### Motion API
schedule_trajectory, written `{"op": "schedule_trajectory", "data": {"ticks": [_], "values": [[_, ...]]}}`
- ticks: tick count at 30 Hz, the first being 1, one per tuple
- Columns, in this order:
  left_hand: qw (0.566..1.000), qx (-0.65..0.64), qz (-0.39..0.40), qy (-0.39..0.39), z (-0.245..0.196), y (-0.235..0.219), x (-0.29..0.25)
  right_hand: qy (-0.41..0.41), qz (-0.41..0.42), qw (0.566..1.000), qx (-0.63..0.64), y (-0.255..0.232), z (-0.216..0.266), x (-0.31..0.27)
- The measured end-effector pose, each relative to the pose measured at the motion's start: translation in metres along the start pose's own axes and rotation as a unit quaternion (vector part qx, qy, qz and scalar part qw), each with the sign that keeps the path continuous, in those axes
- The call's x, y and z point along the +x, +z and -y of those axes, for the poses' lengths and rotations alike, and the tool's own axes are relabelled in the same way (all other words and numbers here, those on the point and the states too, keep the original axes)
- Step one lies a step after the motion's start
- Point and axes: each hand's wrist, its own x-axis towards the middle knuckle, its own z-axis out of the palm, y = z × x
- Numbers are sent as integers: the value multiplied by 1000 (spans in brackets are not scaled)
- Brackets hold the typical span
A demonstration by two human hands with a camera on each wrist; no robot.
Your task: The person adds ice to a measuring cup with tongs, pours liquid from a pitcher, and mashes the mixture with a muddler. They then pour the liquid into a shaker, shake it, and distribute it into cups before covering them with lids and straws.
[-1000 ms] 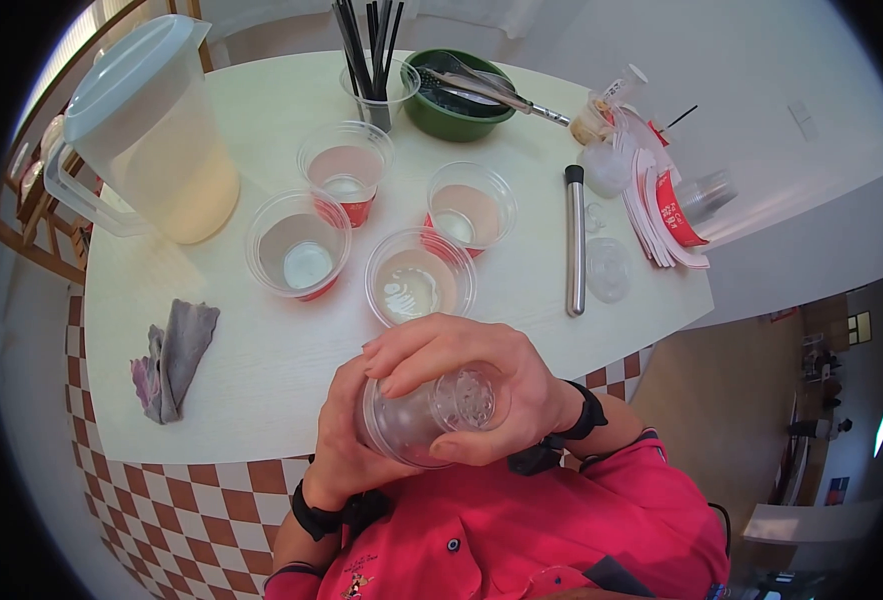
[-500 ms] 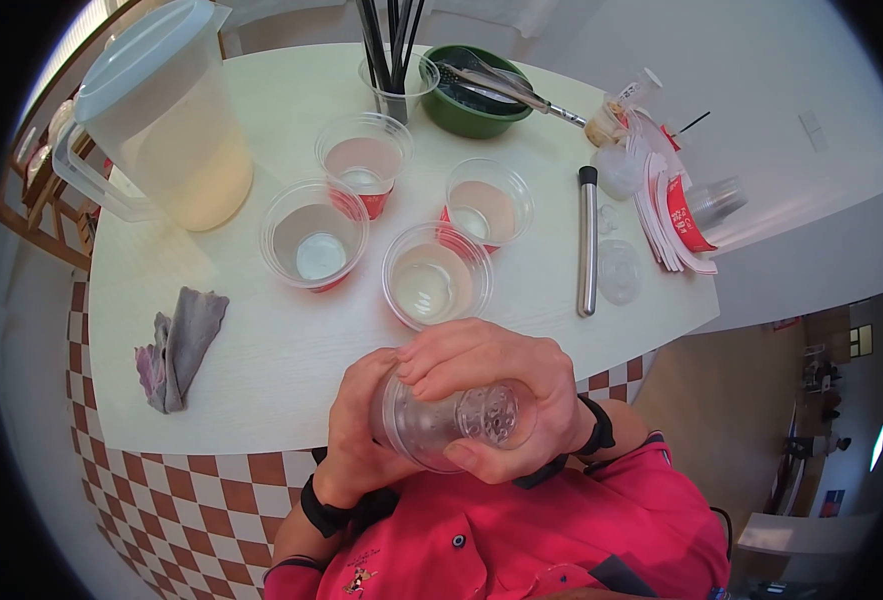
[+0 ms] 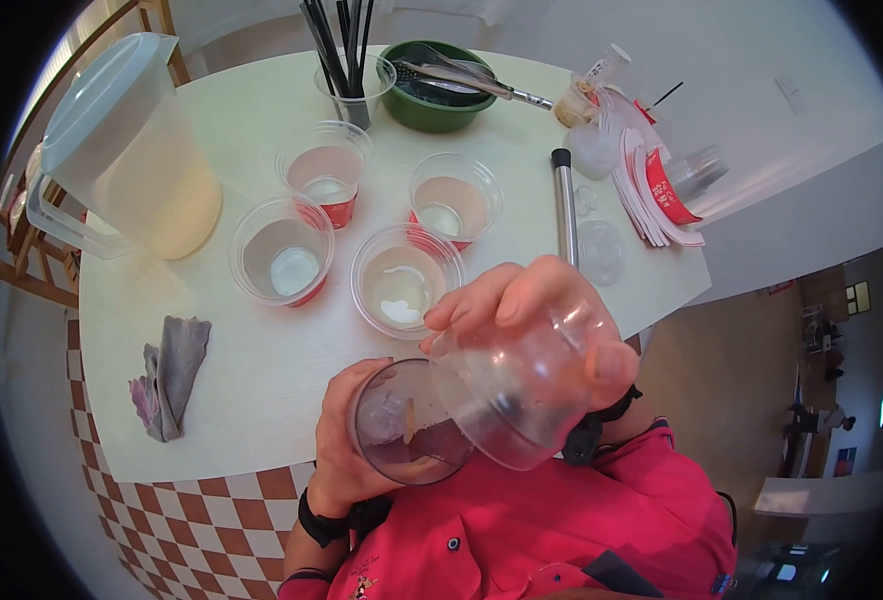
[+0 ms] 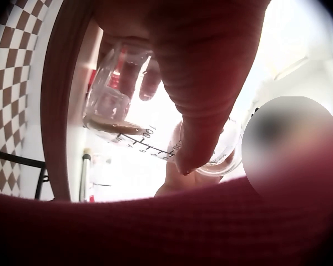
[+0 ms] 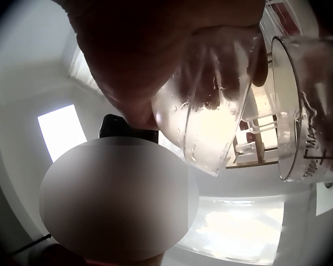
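My left hand grips a clear shaker cup near the table's front edge, its mouth facing up toward the head camera. Ice and a brownish strip show inside it. In the left wrist view, black measuring marks run along the cup and some brown liquid lies at its bottom. My right hand holds the clear domed shaker top, tilted beside the cup's mouth. A gap separates the top from the cup's rim in the right wrist view, with droplets on the top's wall.
Several clear plastic cups with red sleeves, one a front cup, stand beyond my hands. A lidded pitcher and grey cloth are left. Behind are straws and a green bowl; right, a muddler and paper sleeves.
The shaker was closed between both hands and lay at changing tilts. Now my right hand has lifted the domed top off to the right, and the cup in my left hand is uncovered.
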Motion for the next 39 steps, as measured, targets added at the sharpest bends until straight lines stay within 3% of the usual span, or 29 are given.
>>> {"op": "schedule_trajectory", "data": {"ticks": [3,7,13,14,16,17,20,23,26,29,35,39], "values": [[999,40,-8,16,-3,-1,1,6,-94,988,123,-11,30,-2],[998,54,3,26,-1,-1,2,52,-197,979,19,-82,81,-13],[998,57,4,24,-1,0,3,176,-309,922,-151,-172,142,-10],[998,61,4,22,-1,0,3,208,-303,887,-281,-184,147,-8],[998,57,1,24,1,0,3,260,-272,766,-521,-201,155,-3],[998,56,1,24,1,-1,2,256,-240,642,-682,-201,154,5],[998,56,-4,14,-1,-1,2,315,-45,375,-871,-221,147,19],[999,46,-8,1,0,-1,0,391,3,291,-873,-207,129,43],[998,56,-2,15,0,-2,1,433,78,180,-880,-206,116,62],[999,43,-1,23,5,-2,0,428,109,102,-891,-209,103,67],[999,8,1,38,9,-4,-1,397,136,68,-905,-231,83,66],[999,6,15,28,7,-6,1,419,135,30,-897,-236,69,71]]}}
